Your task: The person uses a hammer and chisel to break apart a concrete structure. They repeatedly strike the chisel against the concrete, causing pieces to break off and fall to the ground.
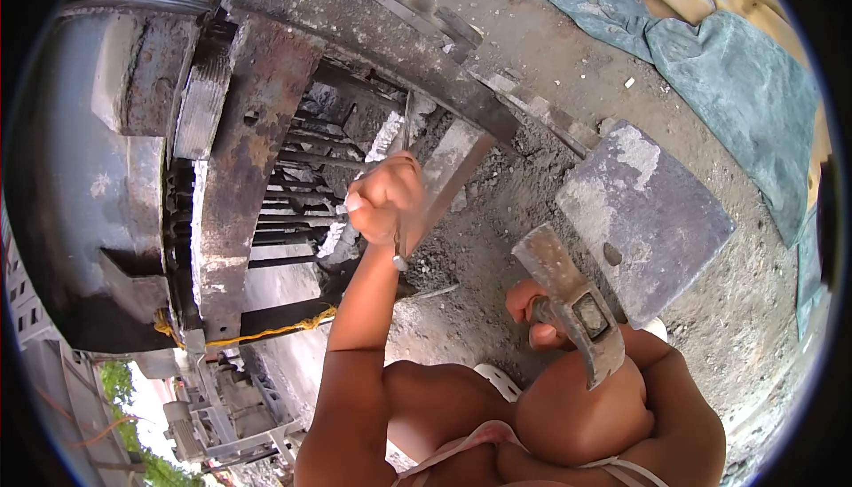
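My left hand (386, 199) is closed in a fist round a thin metal chisel (407, 123). Its blunt lower end sticks out below the fist, and its far end lies by whitish crusted material beside the row of dark bars (293, 194). Low on the right, my right hand (532, 310) grips the handle of a hammer (577, 305). The worn hammer head has one broad flat end and a square eye; most of the handle is hidden. The hammer is raised near my knee, apart from the chisel.
A large grey steel drum (84, 185) with rusty curved frame beams (257, 123) fills the left. A flat metal plate (657, 221) lies on the dusty ground at right. Blue-green tarpaulin (737, 79) spreads at upper right. Yellow rope (275, 332) hangs along the frame's near edge.
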Motion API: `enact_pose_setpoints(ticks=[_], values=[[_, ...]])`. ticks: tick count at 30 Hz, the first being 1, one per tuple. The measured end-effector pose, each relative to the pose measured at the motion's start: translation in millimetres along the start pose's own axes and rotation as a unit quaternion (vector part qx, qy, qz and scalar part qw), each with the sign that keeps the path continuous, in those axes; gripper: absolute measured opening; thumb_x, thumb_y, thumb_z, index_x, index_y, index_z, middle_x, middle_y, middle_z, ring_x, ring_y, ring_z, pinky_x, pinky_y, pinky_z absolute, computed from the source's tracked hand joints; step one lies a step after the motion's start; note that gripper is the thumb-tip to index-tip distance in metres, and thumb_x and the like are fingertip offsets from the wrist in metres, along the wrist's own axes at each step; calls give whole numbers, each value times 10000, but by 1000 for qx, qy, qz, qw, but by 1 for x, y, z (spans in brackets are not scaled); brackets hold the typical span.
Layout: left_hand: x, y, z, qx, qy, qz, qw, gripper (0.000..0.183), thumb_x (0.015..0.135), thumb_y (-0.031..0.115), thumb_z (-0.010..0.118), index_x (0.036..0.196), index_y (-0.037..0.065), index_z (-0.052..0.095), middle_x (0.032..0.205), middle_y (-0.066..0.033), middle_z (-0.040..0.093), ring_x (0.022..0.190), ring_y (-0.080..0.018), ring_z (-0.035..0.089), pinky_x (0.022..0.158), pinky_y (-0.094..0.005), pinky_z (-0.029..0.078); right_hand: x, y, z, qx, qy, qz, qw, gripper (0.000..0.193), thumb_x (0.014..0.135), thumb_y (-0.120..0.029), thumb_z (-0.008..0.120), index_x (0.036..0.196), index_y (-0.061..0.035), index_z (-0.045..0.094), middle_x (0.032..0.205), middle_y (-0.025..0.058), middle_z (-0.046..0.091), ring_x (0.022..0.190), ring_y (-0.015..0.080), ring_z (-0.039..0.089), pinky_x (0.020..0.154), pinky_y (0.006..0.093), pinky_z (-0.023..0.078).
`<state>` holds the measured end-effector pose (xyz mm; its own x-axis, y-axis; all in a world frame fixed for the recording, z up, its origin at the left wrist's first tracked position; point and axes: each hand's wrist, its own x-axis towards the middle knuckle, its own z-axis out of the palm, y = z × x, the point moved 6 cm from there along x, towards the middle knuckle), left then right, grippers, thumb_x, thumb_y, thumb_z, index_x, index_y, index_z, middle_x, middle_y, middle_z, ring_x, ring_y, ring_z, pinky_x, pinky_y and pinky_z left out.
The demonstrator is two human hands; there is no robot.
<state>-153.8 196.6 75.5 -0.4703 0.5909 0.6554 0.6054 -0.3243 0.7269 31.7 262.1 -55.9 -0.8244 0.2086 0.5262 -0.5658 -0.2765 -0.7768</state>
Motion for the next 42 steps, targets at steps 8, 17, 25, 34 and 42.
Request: enact_pose_setpoints(ticks=[8, 17, 25, 34, 42], values=[[-1, 84, 2, -116, -49, -16, 992, 614, 931, 490, 177, 501, 80, 330, 391, -31, 345, 358, -187, 251, 438, -331, 250, -41, 25, 9, 239, 95, 204, 945, 304, 809, -317, 641, 803, -30, 543, 717, 49, 581, 585, 127, 537, 478, 288, 400], [-21, 108, 37, 133, -264, -59, 953, 482, 959, 258, 361, 542, 18, 375, 469, -142, 345, 429, -292, 356, 484, -400, 334, -24, -31, 0, -116, -79, 199, 970, 456, 842, -469, 583, 933, -37, 468, 670, 43, 481, 589, 103, 443, 512, 264, 346], [-73, 89, 9, 149, -217, -227, 938, 403, 928, 246, 393, 609, 0, 403, 511, -178, 385, 462, -327, 401, 521, -421, 352, -50, -32, -6, -17, -41, 336, 941, 394, 905, -434, 496, 811, -52, 472, 612, 14, 476, 476, 79, 481, 384, 213, 401], [-145, 95, -5, 260, -198, -104, 939, 281, 819, 204, 523, 601, 39, 461, 532, -145, 459, 498, -331, 497, 487, -423, 405, -82, -22, -26, -123, -19, 478, 869, 298, 911, -293, 548, 746, -60, 463, 529, -8, 452, 417, 65, 411, 381, 231, 329], [-117, 114, -5, 124, -151, 30, 980, 261, 793, 131, 562, 573, 41, 455, 471, -93, 409, 415, -254, 434, 430, -355, 368, -103, -9, -23, -189, -27, 541, 819, 230, 891, -227, 570, 779, -36, 510, 536, -7, 468, 430, 63, 412, 400, 231, 324]])
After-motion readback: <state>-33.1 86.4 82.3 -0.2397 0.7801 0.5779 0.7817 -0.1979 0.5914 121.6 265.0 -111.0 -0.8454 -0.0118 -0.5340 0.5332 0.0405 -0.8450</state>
